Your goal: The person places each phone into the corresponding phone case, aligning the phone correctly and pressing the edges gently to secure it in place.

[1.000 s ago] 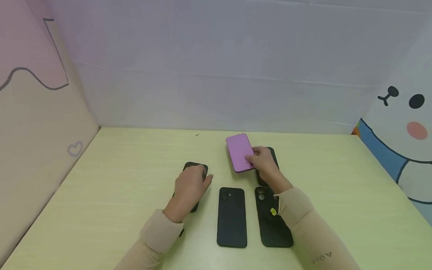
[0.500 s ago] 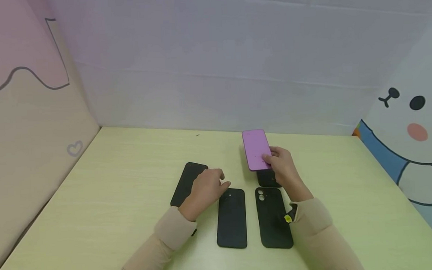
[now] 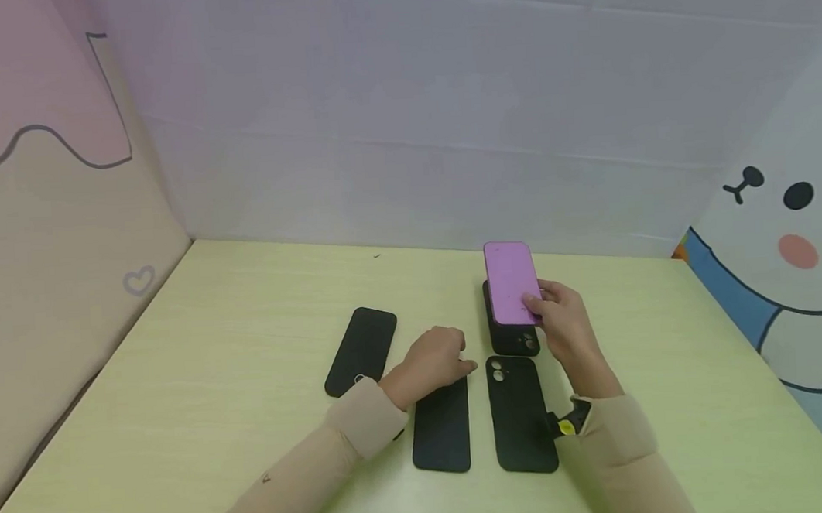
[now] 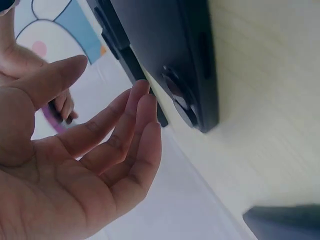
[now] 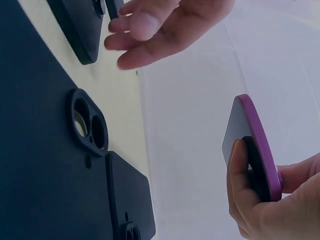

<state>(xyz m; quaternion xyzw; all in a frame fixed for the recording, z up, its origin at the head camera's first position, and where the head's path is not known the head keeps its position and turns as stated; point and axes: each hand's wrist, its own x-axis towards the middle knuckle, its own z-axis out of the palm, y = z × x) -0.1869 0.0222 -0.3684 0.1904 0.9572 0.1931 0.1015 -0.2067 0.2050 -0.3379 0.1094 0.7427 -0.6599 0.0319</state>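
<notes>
Right hand (image 3: 568,322) grips pink phone case (image 3: 511,283) (no legible branding).

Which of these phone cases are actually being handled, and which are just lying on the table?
In hand:
- pink case, held up by the right hand
- black case in the middle, under the open left hand

Lying about:
- far-left black case
- front-right black case
- back black case beneath the pink one

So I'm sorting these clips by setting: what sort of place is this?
Probably a staged tabletop booth, not a home or shop: a pale green table boxed in by cartoon-printed panels, with only phone cases laid out, one pink case in the right hand.
</notes>
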